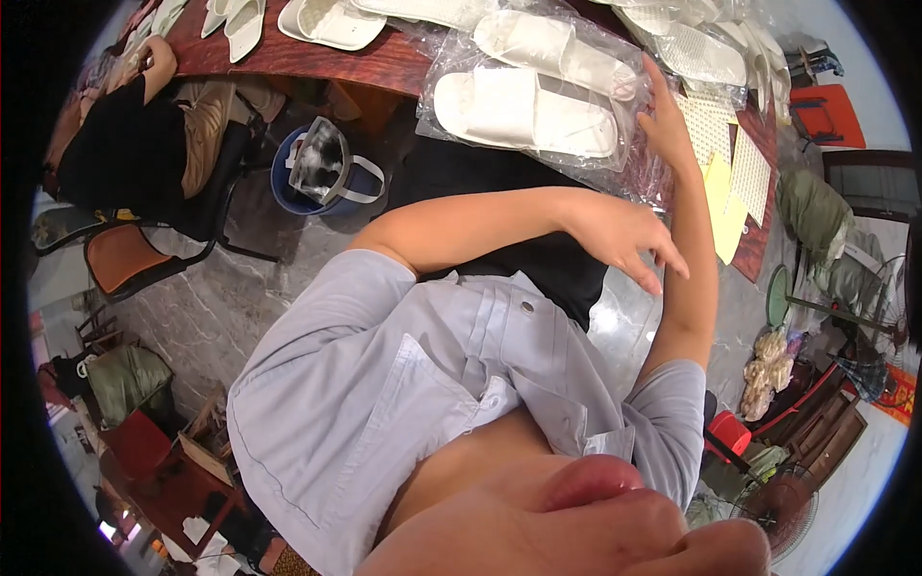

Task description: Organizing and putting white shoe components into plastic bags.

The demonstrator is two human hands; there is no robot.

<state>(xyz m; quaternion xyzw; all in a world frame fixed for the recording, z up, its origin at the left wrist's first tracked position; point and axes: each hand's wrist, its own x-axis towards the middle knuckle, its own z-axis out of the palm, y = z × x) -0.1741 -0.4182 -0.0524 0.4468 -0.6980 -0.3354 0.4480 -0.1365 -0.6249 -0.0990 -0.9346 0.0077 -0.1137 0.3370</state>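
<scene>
A pair of white open-toe slippers [480, 108] lies side by side in a clear plastic bag [444, 60] at the table's near edge. My right hand [665, 120] is beside the bag's right edge, its index finger stretched away and the thumb apart. It seems to touch the plastic, but I cannot tell if it presses there. My left hand [619, 240] hovers nearer to me, against or just over my right forearm. Its fingers are loosely bent and spread, with nothing visible in them.
More white slippers [336, 21] lie along the reddish-brown table [399, 72]. Textured white sole sheets [752, 173] and yellow sheets [725, 216] rest at its right end. A blue bucket [288, 178] stands on the floor at left, next to a seated person's chair [120, 259]. A fan [783, 509] stands lower right.
</scene>
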